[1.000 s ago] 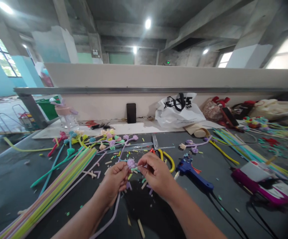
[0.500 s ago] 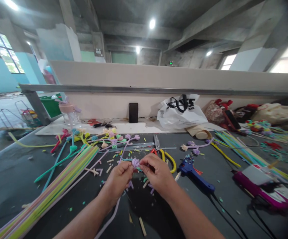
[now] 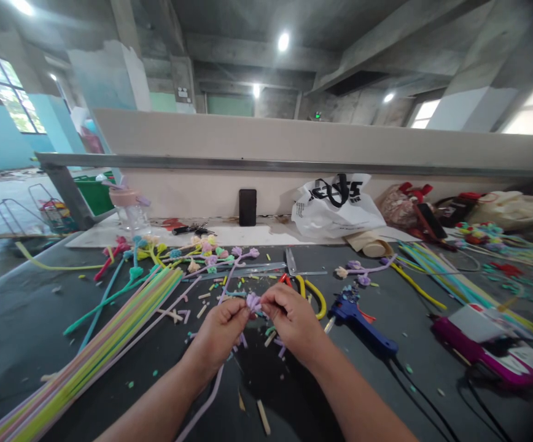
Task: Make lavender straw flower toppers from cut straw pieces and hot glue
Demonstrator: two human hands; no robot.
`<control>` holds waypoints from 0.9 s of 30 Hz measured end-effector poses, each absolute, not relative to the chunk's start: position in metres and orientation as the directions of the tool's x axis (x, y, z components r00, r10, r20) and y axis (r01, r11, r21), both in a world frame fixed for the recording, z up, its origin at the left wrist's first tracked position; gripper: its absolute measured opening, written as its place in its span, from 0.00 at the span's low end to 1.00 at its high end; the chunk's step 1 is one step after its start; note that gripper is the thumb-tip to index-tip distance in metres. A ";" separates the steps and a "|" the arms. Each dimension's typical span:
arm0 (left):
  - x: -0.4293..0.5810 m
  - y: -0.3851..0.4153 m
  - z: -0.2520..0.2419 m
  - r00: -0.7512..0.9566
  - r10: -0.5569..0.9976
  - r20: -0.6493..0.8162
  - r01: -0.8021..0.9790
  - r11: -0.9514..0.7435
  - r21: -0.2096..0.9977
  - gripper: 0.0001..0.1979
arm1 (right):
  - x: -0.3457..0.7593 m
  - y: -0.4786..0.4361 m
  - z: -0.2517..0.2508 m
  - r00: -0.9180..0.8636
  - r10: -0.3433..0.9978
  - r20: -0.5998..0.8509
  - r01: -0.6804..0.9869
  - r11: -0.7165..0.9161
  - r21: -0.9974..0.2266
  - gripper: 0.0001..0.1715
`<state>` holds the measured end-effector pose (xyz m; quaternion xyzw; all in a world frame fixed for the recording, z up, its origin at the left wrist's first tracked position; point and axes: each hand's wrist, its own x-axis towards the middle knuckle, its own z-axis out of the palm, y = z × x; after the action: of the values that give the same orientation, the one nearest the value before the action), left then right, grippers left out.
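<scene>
A small purple pipe-cleaner flower [image 3: 253, 301] is pinched between both hands above the middle of the dark table. My left hand [image 3: 224, 327] grips it from the left between thumb and forefinger. From the right, my right hand [image 3: 289, 316] pinches its petals, fingertips close to the left ones. A long purple pipe-cleaner stem [image 3: 209, 398] runs down from under my left hand toward the near edge. Just beyond my right hand lie scissors with yellow handles [image 3: 315, 298]. To their right rests a blue hot glue gun [image 3: 363, 325].
A bundle of coloured pipe cleaners [image 3: 110, 344] lies at the left, with finished flowers [image 3: 206, 252] beyond it. Cut scraps [image 3: 263, 417] litter the table. A purple power strip [image 3: 482, 350] with cables is at the right. A phone [image 3: 247, 207] and white bag [image 3: 338, 209] stand behind.
Both hands have shifted very slightly to the right with the purple flower still between them. The fingertips of my right hand have moved a little on its petals.
</scene>
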<state>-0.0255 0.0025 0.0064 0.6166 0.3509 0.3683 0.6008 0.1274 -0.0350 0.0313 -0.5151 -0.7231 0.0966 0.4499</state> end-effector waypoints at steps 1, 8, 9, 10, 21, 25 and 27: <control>-0.025 0.003 0.007 0.469 0.882 0.046 -0.001 -0.051 0.999 0.12 | 0.127 -0.036 0.032 -0.068 0.830 0.553 0.659 0.454 -0.600 0.07; -0.026 0.005 0.007 0.420 0.890 0.176 0.062 -0.221 0.973 0.12 | 0.125 -0.039 0.035 -0.075 0.818 0.570 0.665 0.467 -0.582 0.03; -0.026 0.005 0.007 0.423 0.885 0.193 0.076 -0.247 0.966 0.11 | 0.125 -0.038 0.035 -0.074 0.818 0.571 0.665 0.467 -0.583 0.04; -0.026 0.005 0.007 0.426 0.880 0.209 0.090 -0.271 0.958 0.11 | 0.125 -0.038 0.034 -0.072 0.816 0.573 0.663 0.469 -0.584 0.05; -0.029 0.003 0.009 0.399 0.844 0.359 0.125 -0.438 0.890 0.11 | 0.126 -0.037 0.033 0.091 0.851 0.517 0.502 0.409 -0.762 0.03; -0.030 0.002 0.011 0.375 0.847 0.375 0.102 -0.440 0.892 0.12 | 0.126 -0.040 0.035 0.101 0.839 0.535 0.384 0.463 -0.799 0.09; -0.030 0.003 0.011 0.385 0.828 0.408 0.117 -0.482 0.869 0.11 | 0.124 -0.042 0.038 0.051 0.825 0.564 0.407 0.498 -0.766 0.07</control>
<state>-0.0305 0.0032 0.0111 0.7328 0.3223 0.4515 0.3940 0.1240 -0.0421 0.0378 -0.4644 -0.6628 0.1876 0.5566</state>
